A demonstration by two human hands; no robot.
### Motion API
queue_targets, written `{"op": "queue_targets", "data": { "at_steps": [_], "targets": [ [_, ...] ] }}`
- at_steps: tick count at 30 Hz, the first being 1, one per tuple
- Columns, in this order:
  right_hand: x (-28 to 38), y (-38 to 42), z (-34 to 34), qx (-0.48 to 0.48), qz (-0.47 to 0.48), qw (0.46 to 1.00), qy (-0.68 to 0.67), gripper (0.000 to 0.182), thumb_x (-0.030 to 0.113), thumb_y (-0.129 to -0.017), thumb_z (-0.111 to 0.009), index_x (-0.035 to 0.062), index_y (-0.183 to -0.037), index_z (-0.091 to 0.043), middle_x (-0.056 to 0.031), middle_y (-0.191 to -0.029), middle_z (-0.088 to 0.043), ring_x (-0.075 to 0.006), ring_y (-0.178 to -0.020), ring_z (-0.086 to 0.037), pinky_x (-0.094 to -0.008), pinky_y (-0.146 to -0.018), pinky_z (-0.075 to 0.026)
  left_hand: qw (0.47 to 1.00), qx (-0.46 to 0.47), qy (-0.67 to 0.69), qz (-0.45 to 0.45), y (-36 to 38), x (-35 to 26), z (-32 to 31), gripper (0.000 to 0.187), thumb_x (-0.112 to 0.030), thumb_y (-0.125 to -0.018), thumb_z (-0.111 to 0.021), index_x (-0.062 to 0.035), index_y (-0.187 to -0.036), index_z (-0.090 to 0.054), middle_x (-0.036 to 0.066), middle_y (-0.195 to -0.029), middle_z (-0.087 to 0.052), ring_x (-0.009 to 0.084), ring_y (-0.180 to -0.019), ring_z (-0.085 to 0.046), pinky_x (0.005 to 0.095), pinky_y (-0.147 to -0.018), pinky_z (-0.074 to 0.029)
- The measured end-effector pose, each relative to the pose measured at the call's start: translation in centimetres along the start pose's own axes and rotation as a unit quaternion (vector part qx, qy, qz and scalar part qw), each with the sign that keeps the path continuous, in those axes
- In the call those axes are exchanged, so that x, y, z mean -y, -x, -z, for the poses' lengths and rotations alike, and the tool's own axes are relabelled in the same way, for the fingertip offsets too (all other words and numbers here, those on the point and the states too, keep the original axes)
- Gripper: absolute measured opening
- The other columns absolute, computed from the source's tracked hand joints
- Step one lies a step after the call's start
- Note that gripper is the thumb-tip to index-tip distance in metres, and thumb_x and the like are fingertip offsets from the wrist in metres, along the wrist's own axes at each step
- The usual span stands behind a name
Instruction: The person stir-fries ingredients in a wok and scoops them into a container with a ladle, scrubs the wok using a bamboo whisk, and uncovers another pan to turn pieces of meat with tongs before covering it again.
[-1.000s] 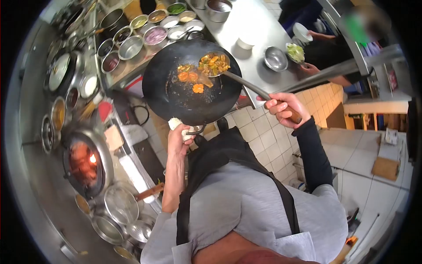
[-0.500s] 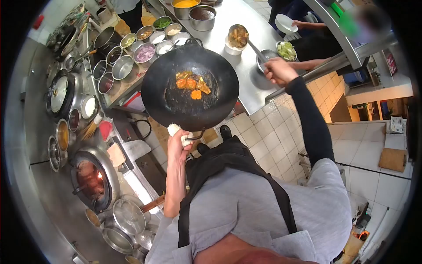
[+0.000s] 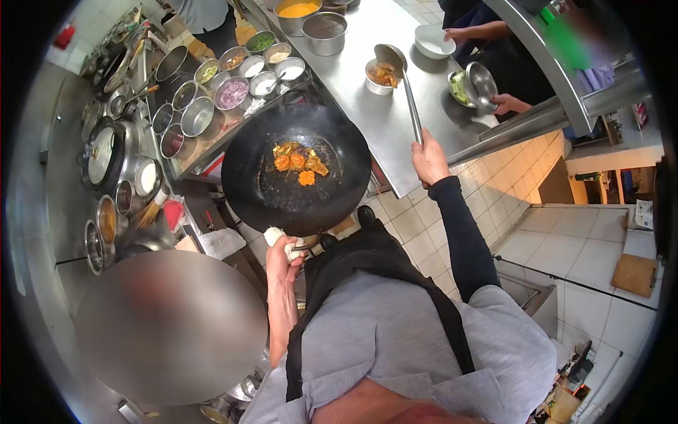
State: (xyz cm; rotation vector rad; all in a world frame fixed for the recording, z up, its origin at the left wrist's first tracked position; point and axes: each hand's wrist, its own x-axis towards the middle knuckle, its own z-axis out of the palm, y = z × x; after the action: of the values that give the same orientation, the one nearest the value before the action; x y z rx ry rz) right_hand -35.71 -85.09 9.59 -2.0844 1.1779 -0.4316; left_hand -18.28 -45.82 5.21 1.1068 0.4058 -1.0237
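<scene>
My left hand (image 3: 282,263) is closed around the handle of a black wok (image 3: 244,173), with a folded white cloth (image 3: 274,234) in its grip. Orange carrot slices and browned pieces of food (image 3: 300,161) lie in the wok. My right hand (image 3: 429,159) grips the long handle of a ladle (image 3: 412,106), held over the steel counter. The ladle's bowl is tipped on its side above a small bowl (image 3: 378,88), which contains the same sort of browned food.
Across the steel counter (image 3: 357,42), a person's hands hold a white bowl (image 3: 433,44) and a steel bowl (image 3: 483,83) by some greens. Seasoning containers (image 3: 232,93) crowd the left, with large pots (image 3: 325,35) behind. A blurred patch hides the lower left.
The ladle has turned over above the small bowl, and food shows there now. My right hand has moved down and left. The wok has dropped slightly. The other person's white bowl has come lower.
</scene>
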Motion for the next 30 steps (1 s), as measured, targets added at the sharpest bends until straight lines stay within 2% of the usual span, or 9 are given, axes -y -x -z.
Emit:
{"op": "queue_targets", "data": {
  "at_steps": [8, 11, 14, 18, 21, 24, 26, 28, 30],
  "targets": [
    [-0.3, 1.1, 1.1, -0.012, -0.008, 1.0, -0.021, 0.051, 0.012, -0.096, -0.056, -0.0129, -0.14, -0.05, -0.0376, -0.103, -0.067, -0.0483, -0.098, -0.069, -0.0487, -0.091, -0.053, 1.0, -0.01, -0.003, 0.01, -0.3, -0.7, -2.2, 0.016, -0.006, -0.087, -0.061, 0.0001, -0.097, -0.05, 0.018, -0.076, -0.061, 0.0238, -0.052, -0.058, 0.0238, -0.034, -0.033],
    [-1.2, 0.8, 1.3, -0.012, -0.024, 0.997, -0.066, 0.052, 0.014, -0.099, -0.058, -0.0076, -0.145, -0.048, -0.0248, -0.093, -0.069, -0.0348, -0.074, -0.069, -0.0442, -0.07, -0.057, 1.0, 0.004, 0.0, 0.01, -0.8, -0.9, -2.9, 0.017, -0.006, -0.086, -0.061, 0.0015, -0.099, -0.052, 0.017, -0.078, -0.061, 0.0236, -0.054, -0.059, 0.0238, -0.035, -0.034],
    [0.7, 3.0, 2.7, 0.037, -0.138, 0.931, -0.336, 0.048, 0.016, -0.105, -0.054, 0.0025, -0.15, -0.045, -0.0024, -0.076, -0.053, -0.0087, -0.052, -0.047, -0.0273, -0.04, -0.04, 0.999, 0.025, 0.024, 0.007, -1.3, -0.9, -3.6, 0.018, -0.004, -0.086, -0.061, 0.0022, -0.1, -0.054, 0.016, -0.081, -0.063, 0.0226, -0.056, -0.06, 0.0236, -0.036, -0.034],
    [1.9, 5.7, 6.4, 0.216, -0.188, 0.813, -0.507, 0.047, 0.015, -0.104, -0.057, 0.0045, -0.148, -0.045, -0.0002, -0.081, -0.051, -0.0056, -0.051, -0.042, -0.0231, -0.036, -0.035, 0.999, 0.041, 0.001, -0.022, -1.4, -0.7, -4.3, 0.012, -0.01, -0.091, -0.061, -0.0016, -0.091, -0.051, 0.014, -0.071, -0.058, 0.019, -0.051, -0.055, 0.023, -0.036, -0.032],
    [3.0, 6.8, 6.3, 0.273, -0.231, 0.859, -0.367, 0.046, 0.016, -0.103, -0.057, 0.0055, -0.147, -0.047, -0.0011, -0.081, -0.052, -0.0049, -0.051, -0.044, -0.0225, -0.036, -0.034, 0.999, 0.023, -0.002, -0.034, -0.7, -1.2, -6.0, 0.012, -0.008, -0.09, -0.06, -0.0013, -0.093, -0.051, 0.014, -0.072, -0.059, 0.0187, -0.051, -0.055, 0.0229, -0.036, -0.032],
    [6.0, 5.8, 4.4, 0.332, -0.097, 0.931, -0.117, 0.051, 0.016, -0.101, -0.059, -0.0023, -0.146, -0.043, -0.0109, -0.073, -0.06, -0.0195, -0.053, -0.057, -0.0359, -0.044, -0.043, 0.999, 0.017, -0.024, -0.022, -0.2, -1.9, -6.1, 0.012, -0.007, -0.089, -0.06, -0.0002, -0.093, -0.051, 0.015, -0.074, -0.059, 0.0189, -0.051, -0.055, 0.0229, -0.036, -0.031],
    [0.7, 4.1, -1.3, 0.193, 0.217, 0.956, -0.037, 0.055, 0.014, -0.097, -0.061, -0.0062, -0.144, -0.042, -0.0253, -0.072, -0.063, -0.0456, -0.069, -0.064, -0.0525, -0.063, -0.049, 1.0, 0.004, -0.021, -0.023, -0.1, -2.0, -5.8, 0.013, -0.007, -0.088, -0.06, 0.0012, -0.094, -0.052, 0.017, -0.075, -0.06, 0.0199, -0.051, -0.056, 0.0229, -0.035, -0.031],
    [2.7, 4.0, -2.1, 0.246, 0.177, 0.952, 0.03, 0.056, 0.013, -0.095, -0.062, -0.006, -0.144, -0.042, -0.0301, -0.079, -0.065, -0.0536, -0.081, -0.063, -0.0575, -0.074, -0.049, 1.0, 0.009, -0.015, -0.026, -0.2, -2.0, -5.0, 0.014, -0.007, -0.087, -0.061, 0.0016, -0.094, -0.052, 0.017, -0.076, -0.061, 0.0203, -0.052, -0.056, 0.0229, -0.035, -0.031],
    [2.5, 3.5, -2.0, 0.297, 0.233, 0.924, 0.06, 0.057, 0.01, -0.094, -0.061, -0.0047, -0.146, -0.042, -0.0318, -0.086, -0.066, -0.0516, -0.087, -0.064, -0.0581, -0.076, -0.049, 1.0, 0.007, -0.004, -0.02, -0.3, -1.7, -4.5, 0.014, -0.006, -0.087, -0.061, 0.0007, -0.095, -0.053, 0.017, -0.077, -0.061, 0.0208, -0.052, -0.057, 0.0228, -0.035, -0.031]
  ]
}}
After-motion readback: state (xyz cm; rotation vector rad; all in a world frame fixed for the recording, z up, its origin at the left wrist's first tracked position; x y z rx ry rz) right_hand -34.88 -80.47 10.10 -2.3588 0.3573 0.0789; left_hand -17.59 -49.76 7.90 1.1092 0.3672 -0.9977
